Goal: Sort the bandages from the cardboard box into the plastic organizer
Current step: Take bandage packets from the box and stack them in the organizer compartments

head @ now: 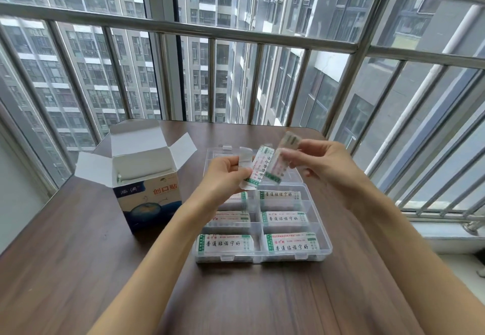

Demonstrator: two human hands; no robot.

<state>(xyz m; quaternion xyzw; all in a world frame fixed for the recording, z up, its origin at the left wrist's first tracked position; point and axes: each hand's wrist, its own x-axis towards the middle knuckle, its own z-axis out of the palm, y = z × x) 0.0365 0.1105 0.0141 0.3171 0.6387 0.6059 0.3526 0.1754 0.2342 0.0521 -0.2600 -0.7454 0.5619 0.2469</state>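
Both hands raised, fingers pinched.

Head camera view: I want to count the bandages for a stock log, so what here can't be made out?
- Blue-and-white cardboard box: its own walls hide the contents.
- Clear plastic organizer: far compartments hidden behind both hands.
- Wrapped bandages in the left hand: they overlap, count unclear.
- Bandage in the right hand: motion-blurred, print unreadable.

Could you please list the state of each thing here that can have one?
Cardboard box: upright, flaps open.
Plastic organizer: lid open, six visible compartments filled.
Left hand: holds a fan of bandages.
Right hand: pinches one bandage above the organizer.
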